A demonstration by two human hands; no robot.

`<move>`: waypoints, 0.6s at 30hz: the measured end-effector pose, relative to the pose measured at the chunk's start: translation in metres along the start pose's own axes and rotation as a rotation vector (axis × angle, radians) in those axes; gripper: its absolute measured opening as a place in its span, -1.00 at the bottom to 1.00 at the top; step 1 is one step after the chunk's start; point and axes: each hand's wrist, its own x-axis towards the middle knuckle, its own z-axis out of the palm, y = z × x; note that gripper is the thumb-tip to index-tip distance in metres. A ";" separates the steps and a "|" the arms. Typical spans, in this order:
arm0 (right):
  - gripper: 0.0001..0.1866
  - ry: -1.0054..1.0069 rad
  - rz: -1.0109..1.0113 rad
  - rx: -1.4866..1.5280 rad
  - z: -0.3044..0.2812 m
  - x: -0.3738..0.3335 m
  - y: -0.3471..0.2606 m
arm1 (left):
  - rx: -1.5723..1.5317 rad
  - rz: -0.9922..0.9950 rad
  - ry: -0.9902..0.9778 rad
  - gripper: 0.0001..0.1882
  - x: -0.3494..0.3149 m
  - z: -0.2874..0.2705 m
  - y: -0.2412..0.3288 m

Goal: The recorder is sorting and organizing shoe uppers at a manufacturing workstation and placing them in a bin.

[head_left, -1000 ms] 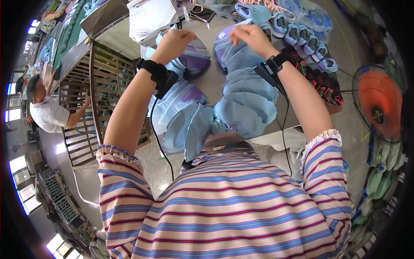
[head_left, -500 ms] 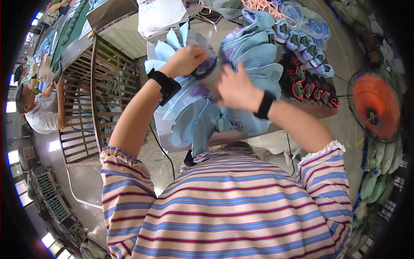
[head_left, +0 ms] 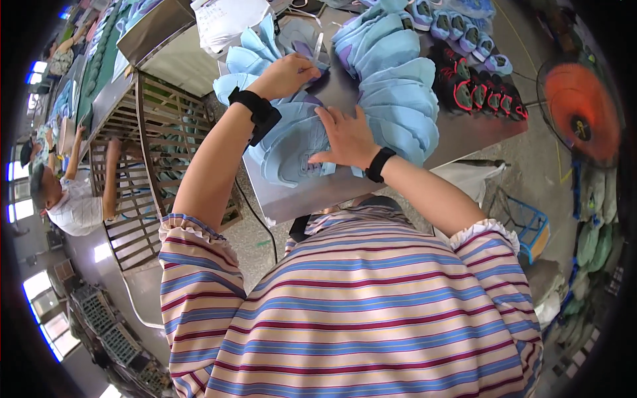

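So, blue uppers (head_left: 398,106) are part-blocked by a splayed right hand (head_left: 355,139); left hand (head_left: 285,77): grip can't be told. Black-red shoes (head_left: 471,89) are lined near the surface's (head_left: 285,204) right edge, fan (head_left: 580,123) beyond.

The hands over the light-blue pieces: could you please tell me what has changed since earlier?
The right hand moved nearer the person and leftward, from the right-hand pieces to spread over the near light-blue pieces. Those overhung the table's near edge; now they appear to sit inside it. The left hand stays by the left-hand pieces; whether it has gripped one is unclear. The black-and-red shoes stay put.
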 end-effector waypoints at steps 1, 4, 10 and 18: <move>0.00 -0.023 0.025 -0.036 -0.002 0.003 -0.001 | 0.019 -0.005 -0.041 -0.76 0.001 0.000 0.002; 0.02 -0.042 0.068 -0.009 0.000 0.004 -0.001 | 0.072 0.037 -0.027 -0.76 0.002 0.005 0.004; 0.03 -0.058 0.057 -0.017 -0.005 0.002 0.000 | 0.067 0.002 -0.018 -0.75 0.013 0.001 0.001; -0.03 -0.183 -0.012 0.029 0.003 -0.008 0.010 | 0.058 0.010 0.206 -0.76 0.007 -0.008 0.000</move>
